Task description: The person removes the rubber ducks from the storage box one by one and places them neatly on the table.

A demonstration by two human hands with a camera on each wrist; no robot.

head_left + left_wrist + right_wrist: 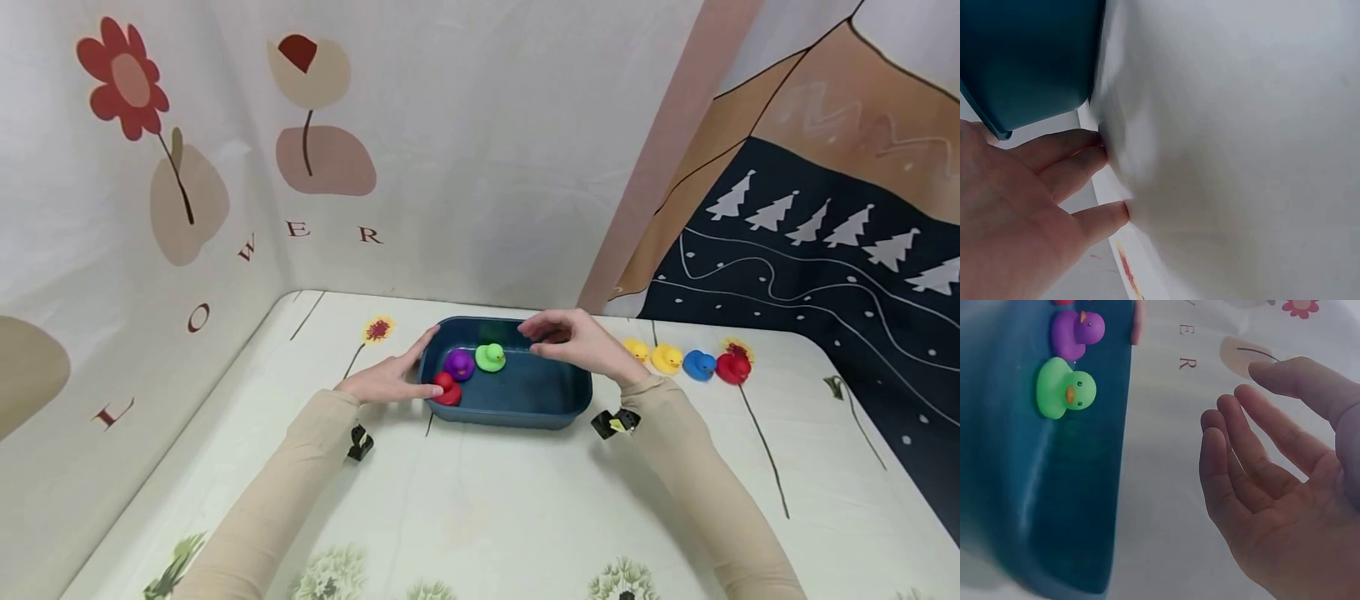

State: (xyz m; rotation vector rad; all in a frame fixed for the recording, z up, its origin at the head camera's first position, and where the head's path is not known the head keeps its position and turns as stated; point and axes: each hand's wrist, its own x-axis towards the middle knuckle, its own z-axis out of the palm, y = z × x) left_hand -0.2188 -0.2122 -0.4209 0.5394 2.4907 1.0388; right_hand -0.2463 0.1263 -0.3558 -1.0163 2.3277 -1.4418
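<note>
The left hand (390, 379), fingers spread and fairly straight, rests at the blue bin's (517, 419) end, thumb beside a red duck (448, 395). Past that thumb sit a purple duck (459, 366) and green duck (490, 358). The right hand's (581, 340) empty, relaxed fingers hang above the bin; rightward, four ducks (698, 367) line the tabletop (480, 508).

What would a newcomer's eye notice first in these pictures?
Probably the bright purple duck, green duck and red duck at the left end of the bin, near the left hand. Next, perhaps the right hand by the other end, then the row of ducks farther right.
</note>
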